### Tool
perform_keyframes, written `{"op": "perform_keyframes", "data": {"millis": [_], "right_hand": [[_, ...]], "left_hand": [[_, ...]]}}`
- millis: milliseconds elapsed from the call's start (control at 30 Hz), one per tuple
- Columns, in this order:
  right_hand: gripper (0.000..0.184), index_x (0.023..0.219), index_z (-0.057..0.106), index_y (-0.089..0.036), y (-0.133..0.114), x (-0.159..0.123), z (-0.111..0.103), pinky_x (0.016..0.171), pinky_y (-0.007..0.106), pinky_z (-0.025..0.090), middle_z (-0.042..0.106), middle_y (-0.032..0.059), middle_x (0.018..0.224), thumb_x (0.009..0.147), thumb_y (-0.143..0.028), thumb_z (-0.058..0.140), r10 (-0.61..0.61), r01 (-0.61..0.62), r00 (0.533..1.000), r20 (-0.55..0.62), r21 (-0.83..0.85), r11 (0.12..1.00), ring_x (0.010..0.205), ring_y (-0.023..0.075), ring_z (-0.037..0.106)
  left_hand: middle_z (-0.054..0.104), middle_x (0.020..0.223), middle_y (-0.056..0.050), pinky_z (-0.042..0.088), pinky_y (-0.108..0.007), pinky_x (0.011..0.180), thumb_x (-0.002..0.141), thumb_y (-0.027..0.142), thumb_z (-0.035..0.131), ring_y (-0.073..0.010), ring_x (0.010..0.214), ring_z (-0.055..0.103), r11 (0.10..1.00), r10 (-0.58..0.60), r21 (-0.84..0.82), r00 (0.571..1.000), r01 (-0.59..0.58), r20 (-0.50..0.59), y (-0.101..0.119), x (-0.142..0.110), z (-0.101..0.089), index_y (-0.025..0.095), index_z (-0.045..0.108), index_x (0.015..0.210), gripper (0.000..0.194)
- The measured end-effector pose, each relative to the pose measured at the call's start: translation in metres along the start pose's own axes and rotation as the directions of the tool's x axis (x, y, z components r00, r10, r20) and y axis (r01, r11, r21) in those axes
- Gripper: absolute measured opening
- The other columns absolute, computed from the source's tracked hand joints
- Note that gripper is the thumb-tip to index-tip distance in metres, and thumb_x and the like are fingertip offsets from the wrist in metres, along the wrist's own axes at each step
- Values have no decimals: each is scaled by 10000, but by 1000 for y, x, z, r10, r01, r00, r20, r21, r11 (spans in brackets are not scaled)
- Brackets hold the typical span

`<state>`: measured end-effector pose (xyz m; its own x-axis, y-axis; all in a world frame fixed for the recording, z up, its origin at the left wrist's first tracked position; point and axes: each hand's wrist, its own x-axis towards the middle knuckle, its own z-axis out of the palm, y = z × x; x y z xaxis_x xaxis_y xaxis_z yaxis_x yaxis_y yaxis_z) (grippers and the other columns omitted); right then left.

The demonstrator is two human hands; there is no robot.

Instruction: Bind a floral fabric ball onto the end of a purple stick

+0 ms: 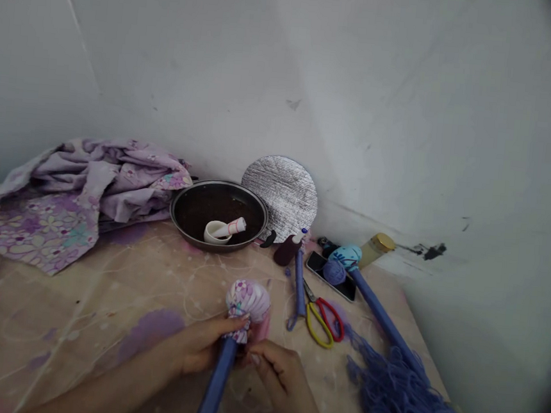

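Observation:
My left hand (206,342) is closed round the neck of a blue-wrapped stick (218,381). A round padded head (250,299) covered in white and purple floral cloth tops this stick, with gathered cloth below it. Close beside the neck, my right hand (284,381) has thumb and forefinger pinched together; what lies between them is too small to make out. A bit of pink cloth (261,327) hangs behind the head, partly hidden. The stick's lower end runs out of view at the bottom.
Scissors (324,320) with red and yellow handles lie right of my hands, near a second blue stick (299,286), a phone (345,286) and tangled blue yarn (412,405). A pan (173,213) holding a small cup stands behind. Crumpled floral cloth (76,215) lies left.

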<state>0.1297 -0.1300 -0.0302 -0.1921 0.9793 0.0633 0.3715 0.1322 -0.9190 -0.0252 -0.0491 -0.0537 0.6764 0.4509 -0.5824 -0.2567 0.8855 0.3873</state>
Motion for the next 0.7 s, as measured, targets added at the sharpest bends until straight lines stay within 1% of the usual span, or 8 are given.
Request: {"op": "perform_keyframes", "data": {"millis": [67,200,267,367,467,533,600,700], "right_hand": [[269,814,672,-180,1,-1,-2,627,201,419,656,14,727,920,-276,445,6,-6,1000,4,14,1000,685,147,595],[293,848,676,-188,4,-3,-6,659,207,430,662,18,765,933,-298,418,15,-16,1000,25,51,999,727,151,606],[305,845,673,-183,6,-3,-6,654,210,429,657,21,757,933,-313,412,17,-18,999,29,36,999,716,151,601],[325,806,655,-170,5,-3,-3,598,208,407,627,17,704,929,-329,398,5,-4,999,39,-25,1000,647,141,566],[317,758,622,-174,1,-3,3,558,204,374,577,0,641,924,-305,386,-16,22,998,52,-99,995,590,129,527],[292,772,610,-182,-2,-1,10,568,205,368,574,-1,654,921,-267,373,-41,49,997,62,-138,989,602,130,531],[281,771,591,-187,-3,1,17,576,209,362,573,4,668,914,-239,355,-73,83,995,68,-167,983,616,134,535],[282,678,514,-192,-1,4,30,538,216,327,522,-6,608,897,-231,340,-103,113,993,58,-206,972,563,129,491]], "left_hand": [[644,675,-3,501,-285,626,683,196,730,-135,601,607,1000,21,20,1000,-20,-14,0,1,0,141,598,815,195],[623,642,12,483,-239,559,664,211,753,-107,551,579,997,40,71,999,-37,-36,1,4,-2,139,598,793,214],[617,636,14,471,-229,535,654,233,764,-102,536,567,994,51,96,998,-48,-35,0,4,-2,137,599,790,234],[615,629,8,442,-220,511,625,261,785,-106,528,558,990,60,127,998,-56,-21,-1,4,-2,136,596,788,278],[605,612,15,426,-215,545,587,244,808,-100,543,544,984,93,154,996,-92,1,-2,4,-1,138,603,818,326],[601,624,22,410,-206,568,573,246,817,-92,564,532,977,126,169,992,-127,12,-3,4,-1,138,612,856,365],[597,642,29,387,-198,573,580,265,814,-87,581,517,965,181,191,984,-179,7,-5,4,-1,141,616,887,386],[609,694,21,374,-202,598,613,268,796,-92,619,513,932,278,241,961,-273,13,-9,7,-2,144,616,907,366]]}}
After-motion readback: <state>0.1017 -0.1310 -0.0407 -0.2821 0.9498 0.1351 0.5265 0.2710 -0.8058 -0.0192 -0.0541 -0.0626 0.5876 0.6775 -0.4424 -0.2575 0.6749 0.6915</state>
